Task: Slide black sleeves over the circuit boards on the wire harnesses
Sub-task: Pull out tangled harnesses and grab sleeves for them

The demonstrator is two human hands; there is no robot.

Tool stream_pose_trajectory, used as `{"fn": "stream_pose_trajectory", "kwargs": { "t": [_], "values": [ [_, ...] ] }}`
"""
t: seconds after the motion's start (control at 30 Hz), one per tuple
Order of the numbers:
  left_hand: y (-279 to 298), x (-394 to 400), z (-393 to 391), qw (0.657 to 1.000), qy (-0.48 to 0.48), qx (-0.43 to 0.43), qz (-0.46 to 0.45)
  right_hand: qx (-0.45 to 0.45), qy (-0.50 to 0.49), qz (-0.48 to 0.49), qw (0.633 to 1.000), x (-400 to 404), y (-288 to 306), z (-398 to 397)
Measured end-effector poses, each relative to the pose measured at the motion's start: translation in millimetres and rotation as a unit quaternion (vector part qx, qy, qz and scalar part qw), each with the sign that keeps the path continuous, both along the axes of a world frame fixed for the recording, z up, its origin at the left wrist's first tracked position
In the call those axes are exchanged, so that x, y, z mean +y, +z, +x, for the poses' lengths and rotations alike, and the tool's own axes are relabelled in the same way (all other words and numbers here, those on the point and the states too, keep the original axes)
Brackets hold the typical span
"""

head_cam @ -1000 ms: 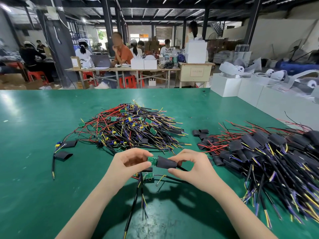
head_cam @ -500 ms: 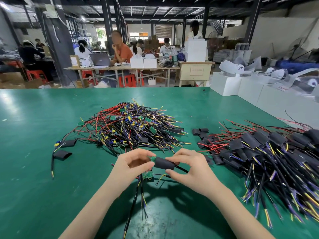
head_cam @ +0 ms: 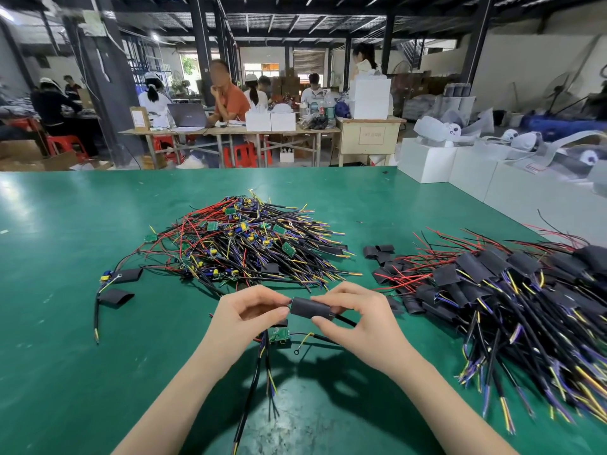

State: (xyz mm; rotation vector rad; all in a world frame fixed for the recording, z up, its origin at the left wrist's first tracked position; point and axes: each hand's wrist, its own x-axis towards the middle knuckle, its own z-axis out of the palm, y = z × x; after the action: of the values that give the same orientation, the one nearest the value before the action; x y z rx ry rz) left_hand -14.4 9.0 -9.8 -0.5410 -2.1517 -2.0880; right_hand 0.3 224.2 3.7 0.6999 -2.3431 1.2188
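A green table (head_cam: 82, 323) is filling the foreground of a workshop under dark steel beams (head_cam: 295, 24). Behind it, seated workers (head_cam: 230, 96) are sitting at a long wooden table (head_cam: 230, 131) on red stools (head_cam: 246, 156). Daylight is coming through far windows (head_cam: 269, 65), and white boxes (head_cam: 427, 162) are standing at right.

text: none legible; label on beige cabinet (head_cam: 371, 136) too blurred
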Motion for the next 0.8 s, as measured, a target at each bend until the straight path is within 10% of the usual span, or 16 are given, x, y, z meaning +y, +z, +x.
{"fn": "stream_pose_trajectory", "kwargs": {
  "t": [0.8],
  "values": [
    [0,5,1,0.994,0.015,0.023,-0.103,0.045,-0.010,0.143,0.989,2,8,5]
  ]
}}
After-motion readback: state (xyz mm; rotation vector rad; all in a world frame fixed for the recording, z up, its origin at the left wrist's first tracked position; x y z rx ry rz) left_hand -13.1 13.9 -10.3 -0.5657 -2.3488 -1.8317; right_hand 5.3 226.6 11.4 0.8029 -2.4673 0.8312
